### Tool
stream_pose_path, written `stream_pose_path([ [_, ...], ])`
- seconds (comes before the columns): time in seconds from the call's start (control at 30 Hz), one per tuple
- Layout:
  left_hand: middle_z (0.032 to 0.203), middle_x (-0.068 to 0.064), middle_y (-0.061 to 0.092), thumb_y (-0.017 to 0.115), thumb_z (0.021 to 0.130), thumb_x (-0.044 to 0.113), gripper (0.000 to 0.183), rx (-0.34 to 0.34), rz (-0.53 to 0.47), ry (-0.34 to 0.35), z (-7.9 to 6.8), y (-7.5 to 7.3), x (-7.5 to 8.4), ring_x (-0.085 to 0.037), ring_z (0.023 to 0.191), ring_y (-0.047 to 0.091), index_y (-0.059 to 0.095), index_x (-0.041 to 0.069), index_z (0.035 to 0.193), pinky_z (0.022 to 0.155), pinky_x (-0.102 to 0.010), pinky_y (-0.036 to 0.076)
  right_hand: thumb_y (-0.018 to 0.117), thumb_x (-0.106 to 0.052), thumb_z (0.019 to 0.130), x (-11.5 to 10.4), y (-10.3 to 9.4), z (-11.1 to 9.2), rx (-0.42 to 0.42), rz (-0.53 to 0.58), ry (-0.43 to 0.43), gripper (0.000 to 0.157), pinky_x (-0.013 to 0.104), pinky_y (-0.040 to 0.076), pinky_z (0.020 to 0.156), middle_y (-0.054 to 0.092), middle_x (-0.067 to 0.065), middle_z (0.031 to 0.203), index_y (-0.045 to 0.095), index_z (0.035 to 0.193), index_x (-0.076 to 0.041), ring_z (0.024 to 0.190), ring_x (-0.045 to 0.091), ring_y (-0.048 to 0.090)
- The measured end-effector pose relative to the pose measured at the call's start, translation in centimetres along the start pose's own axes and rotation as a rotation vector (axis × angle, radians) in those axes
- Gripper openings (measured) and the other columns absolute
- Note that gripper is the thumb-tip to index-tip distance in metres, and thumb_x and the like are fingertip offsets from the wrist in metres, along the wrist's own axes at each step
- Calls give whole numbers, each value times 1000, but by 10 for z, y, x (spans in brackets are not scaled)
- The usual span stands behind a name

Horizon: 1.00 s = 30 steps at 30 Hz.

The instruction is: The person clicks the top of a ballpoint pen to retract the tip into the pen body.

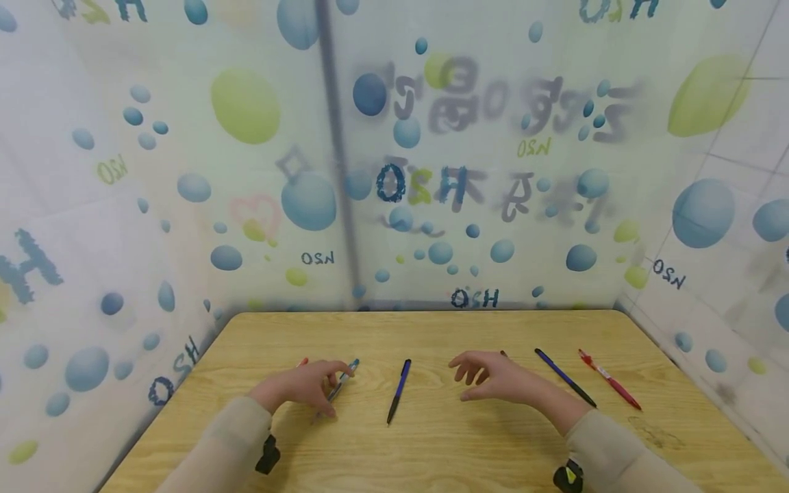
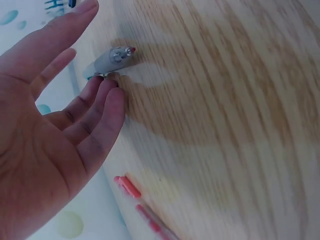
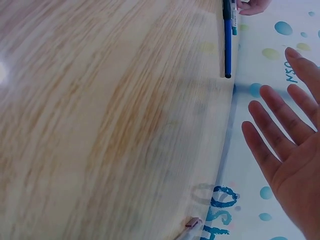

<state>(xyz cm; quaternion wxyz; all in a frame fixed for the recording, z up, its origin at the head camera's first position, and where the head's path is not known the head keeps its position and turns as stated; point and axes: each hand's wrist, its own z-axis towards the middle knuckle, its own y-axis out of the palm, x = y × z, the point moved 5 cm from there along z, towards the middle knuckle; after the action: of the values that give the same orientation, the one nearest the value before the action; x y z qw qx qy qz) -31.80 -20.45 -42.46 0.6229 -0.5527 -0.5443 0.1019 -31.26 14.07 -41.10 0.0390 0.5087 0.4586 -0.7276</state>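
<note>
My left hand (image 1: 306, 385) is over a clear pen with a blue end (image 1: 345, 378), its fingers spread and loosely bent. In the left wrist view, the fingertips are right at the side of this grey-looking pen (image 2: 111, 60). My right hand (image 1: 496, 376) hovers over the table with its fingers apart and nothing in them. Between the hands lies a blue-and-black pen (image 1: 399, 392), also visible in the right wrist view. A red pen (image 2: 131, 187) lies near the left hand, mostly hidden behind it in the head view.
To the right of my right hand lie a blue-and-black pen (image 1: 565, 376) and a red pen (image 1: 610, 380). Another pen's tip (image 1: 503, 353) shows behind that hand. The wooden table (image 1: 444, 459) is bordered by a curtain with printed bubbles (image 1: 308, 200) at the back and sides.
</note>
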Motion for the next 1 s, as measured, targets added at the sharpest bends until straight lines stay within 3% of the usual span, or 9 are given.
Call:
stream_pose_path([
  [0.2,103,-5,53,88,71,10,70,-12,7,-9,3,3,0,-20,87,52,54,10,132,80,-42,45,74,-13,89,-1,2,0,-1,-6,1,50,36,52,82,63,12,111,54,133,-1,99,32,60],
  [0.5,102,-4,53,90,68,9,69,1,83,-21,10,6,-3,-19,87,50,56,10,129,80,-40,46,73,-12,89,1,4,2,-8,5,5,50,35,52,81,64,14,110,53,133,0,98,35,60],
  [0.67,103,-6,53,88,68,4,65,7,56,-27,10,5,-1,-19,85,50,57,7,125,75,-38,48,74,-13,89,4,7,4,-9,-1,16,50,36,52,81,64,12,109,54,133,-1,97,32,61],
  [0.83,103,-10,51,84,69,-8,64,-5,-52,-95,9,4,2,-20,76,56,56,7,124,59,-33,53,74,-14,88,4,8,6,-10,-24,14,50,35,52,80,65,10,108,55,132,-2,96,29,61],
  [1.0,104,-10,50,80,69,-13,65,-8,-93,-202,10,4,2,-19,70,59,56,11,124,56,-33,55,74,-16,88,5,8,8,-13,-29,22,51,33,52,79,65,9,107,55,133,-2,95,26,61],
])
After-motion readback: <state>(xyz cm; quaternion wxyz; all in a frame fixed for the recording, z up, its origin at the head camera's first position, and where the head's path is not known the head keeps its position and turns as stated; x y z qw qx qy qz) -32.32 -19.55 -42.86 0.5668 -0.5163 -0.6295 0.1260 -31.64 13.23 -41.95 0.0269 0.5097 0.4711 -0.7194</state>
